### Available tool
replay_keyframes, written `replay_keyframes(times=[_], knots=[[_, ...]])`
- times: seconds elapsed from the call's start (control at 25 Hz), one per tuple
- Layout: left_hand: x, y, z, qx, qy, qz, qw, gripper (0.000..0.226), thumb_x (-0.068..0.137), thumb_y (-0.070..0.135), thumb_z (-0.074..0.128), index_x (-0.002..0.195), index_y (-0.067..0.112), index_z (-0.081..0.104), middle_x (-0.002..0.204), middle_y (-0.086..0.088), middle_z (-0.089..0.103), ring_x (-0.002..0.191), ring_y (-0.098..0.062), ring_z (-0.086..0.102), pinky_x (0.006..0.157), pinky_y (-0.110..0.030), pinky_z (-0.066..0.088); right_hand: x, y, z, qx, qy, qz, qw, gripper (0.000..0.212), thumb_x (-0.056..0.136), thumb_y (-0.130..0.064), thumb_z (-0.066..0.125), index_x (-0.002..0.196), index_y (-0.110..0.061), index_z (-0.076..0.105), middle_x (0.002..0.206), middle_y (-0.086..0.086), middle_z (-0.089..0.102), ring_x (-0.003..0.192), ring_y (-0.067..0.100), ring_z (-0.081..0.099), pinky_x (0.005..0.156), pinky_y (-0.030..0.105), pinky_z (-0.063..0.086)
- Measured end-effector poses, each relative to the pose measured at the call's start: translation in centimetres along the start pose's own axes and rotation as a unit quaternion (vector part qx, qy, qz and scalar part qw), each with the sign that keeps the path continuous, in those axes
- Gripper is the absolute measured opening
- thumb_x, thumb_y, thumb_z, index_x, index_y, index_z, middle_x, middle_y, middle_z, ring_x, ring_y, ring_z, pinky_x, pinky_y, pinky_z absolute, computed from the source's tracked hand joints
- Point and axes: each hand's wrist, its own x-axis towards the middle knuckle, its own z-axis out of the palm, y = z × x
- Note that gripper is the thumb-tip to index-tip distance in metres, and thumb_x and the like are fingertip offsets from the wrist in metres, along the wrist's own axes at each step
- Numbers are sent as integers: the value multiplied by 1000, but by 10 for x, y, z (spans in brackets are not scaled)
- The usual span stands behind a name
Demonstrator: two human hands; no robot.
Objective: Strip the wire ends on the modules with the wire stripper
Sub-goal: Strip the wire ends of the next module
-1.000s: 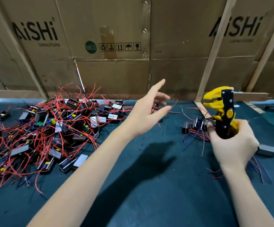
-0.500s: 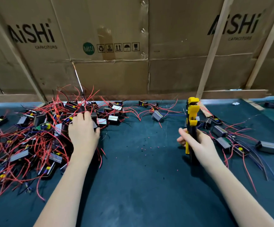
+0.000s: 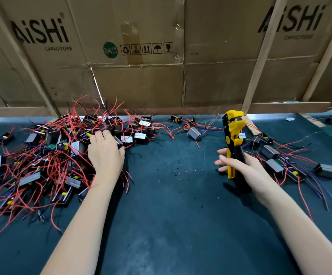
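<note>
Since half a second ago the left hand (image 3: 106, 153) has pushed slightly deeper into the heap, while the right hand (image 3: 240, 168) has kept the wire stripper (image 3: 233, 142) upright, its head now turned so the yellow jaws show in profile. The pile of modules (image 3: 48, 153), a tangle of small boxes trailing red wires, fills the table (image 3: 171, 225) from 9 to 11 o'clock; the left hand lies palm down on its right-hand margin, fingers curled over a dark module (image 3: 117, 140) at its fingertips, though whether that module is truly gripped or merely touched cannot be told, the fingertips being hidden among the wires. The right hand, at 3 o'clock, wraps its thumb and palm round the black handle with the fingers only loosely extended past the yellow one, so the tool is held but not squeezed and its jaws stand apart. The stripper's long axis runs near vertical, head toward 12 o'clock; the module lies well apart from it, toward 9 o'clock, with bare table and specks of stripped insulation (image 3: 179, 172) between. The left hand is thus the nearer one, and the coming move probably requires it to carry a wire end rightward into the jaws. A smaller group of modules (image 3: 276, 155) lies just beyond the right hand, toward 3 o'clock.
</note>
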Motion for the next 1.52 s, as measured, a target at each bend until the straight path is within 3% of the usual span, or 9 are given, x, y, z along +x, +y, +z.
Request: replay_keyframes(times=[0.24,0.44,0.52,0.72,0.84,1.04,1.2,1.36,1.52], knots=[[-9,-2,-24,-329,43,-6,943,39,72,31,84,100,19,59,96,8,62,96,-13,55,79,-25,44,4,7,6,-38,45,-6,998,46,63,-53,76,98,-24,70,88,7,75,87,21,72,99,50,48],[-12,27,-53,-800,-110,-92,582,12,85,13,63,93,20,67,85,2,64,71,-11,61,65,-20,50,3,7,9,-80,30,-30,996,43,60,-57,81,89,-27,72,83,-1,74,89,23,68,92,44,49],[-17,37,-52,-803,-232,-89,543,22,90,11,49,103,13,66,87,-4,70,73,-13,66,65,-19,53,1,6,11,-106,25,-47,993,51,56,-64,83,88,-25,72,85,-4,73,91,23,67,91,40,49],[-37,41,-36,-510,-350,20,785,22,91,-4,55,89,8,72,86,-6,76,79,-12,72,78,-24,54,1,8,17,-123,47,-58,990,44,59,-61,78,87,-29,70,87,-6,73,92,17,67,88,34,50],[-38,34,-29,-390,-335,44,856,12,83,-1,70,89,9,73,86,-7,76,82,-21,72,90,-37,55,3,10,13,-93,63,-50,992,55,59,-69,78,85,-22,71,84,2,73,88,25,68,91,44,49],[-28,29,-23,-469,-267,-62,840,30,87,5,69,116,8,61,96,-8,73,92,-23,68,88,-33,54,7,10,7,-13,79,-25,996,51,66,-59,78,89,-15,70,85,3,75,81,24,73,96,53,49],[-31,32,-17,-465,-221,-65,855,4,88,16,70,91,14,69,76,-6,74,71,-14,65,77,-32,53,9,11,4,31,97,-5,995,59,67,-58,77,96,-8,67,87,9,75,80,27,73,93,54,51],[-40,40,-14,-383,-162,-8,909,8,82,16,76,79,11,71,62,2,65,55,-3,54,58,-5,38,10,12,3,37,100,2,994,58,66,-54,79,96,-6,67,86,9,75,80,28,73,91,52,53],[-40,42,-17,-409,-215,10,887,18,84,12,68,66,14,67,60,6,58,53,-3,46,58,-13,38,11,15,3,32,80,5,996,56,67,-52,78,95,-4,70,91,8,75,91,26,71,96,48,51]])
